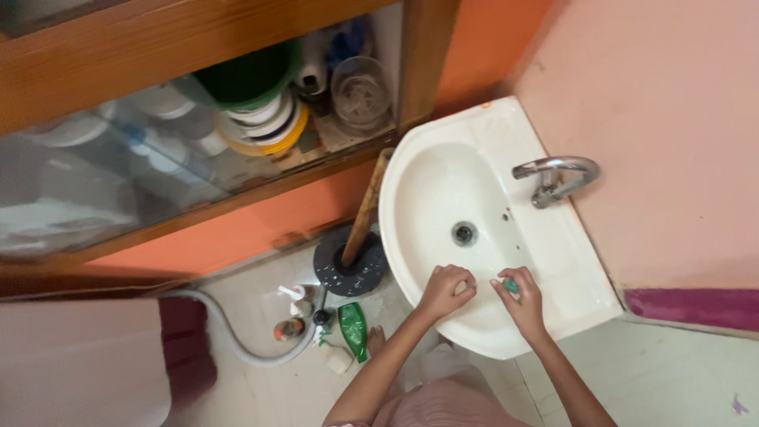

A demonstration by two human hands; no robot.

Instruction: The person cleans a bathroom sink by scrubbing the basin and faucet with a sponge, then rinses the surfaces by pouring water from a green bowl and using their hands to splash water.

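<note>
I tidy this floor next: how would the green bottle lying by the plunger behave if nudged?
The green bottle lies on its side on smooth tile, so it would probably roll or slide. It looks like thin plastic: likely light, not fragile.

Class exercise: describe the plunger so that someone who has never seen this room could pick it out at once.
Find the white wash basin fixed to the pink wall. On the floor just left of it stands the plunger, beside a green bottle. Unlike the small bottles near it, it has a dark round rubber cup and a long wooden handle leaning up toward the shelf.
</note>
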